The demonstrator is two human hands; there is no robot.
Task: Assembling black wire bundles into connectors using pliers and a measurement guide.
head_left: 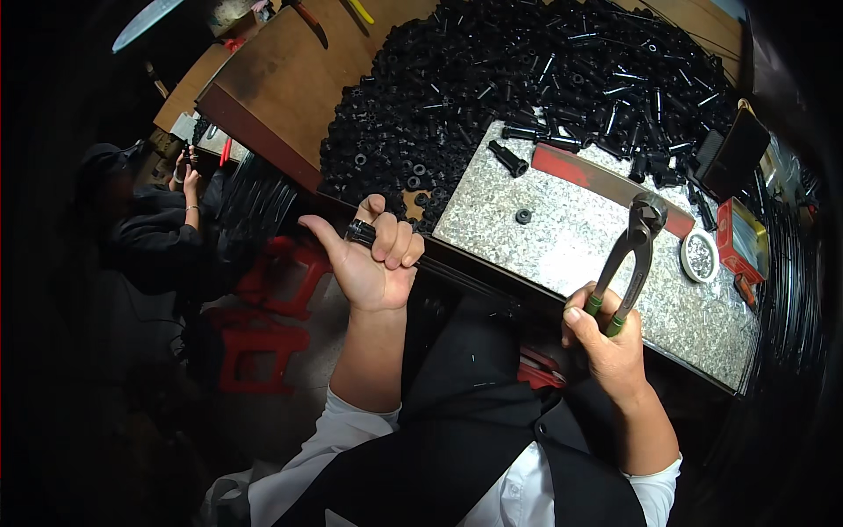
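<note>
Your left hand (376, 263) curls around a short black cylindrical part (361, 232) left of centre, your right hand (612, 351) clamps green-handled grey metal pincers (645, 225) right of centre, and while what's done is unclear, much seems left in the big mound of small black parts (527, 79) at upper centre.

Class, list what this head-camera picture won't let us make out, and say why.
In the head view:
Black part: the portion inside the curled left hand is hidden.
Pincers: handle ends hidden by the right hand.
Pieces in the white bowl: too small to identify.
Pale blade-like thing: cut off by the top edge.
</note>
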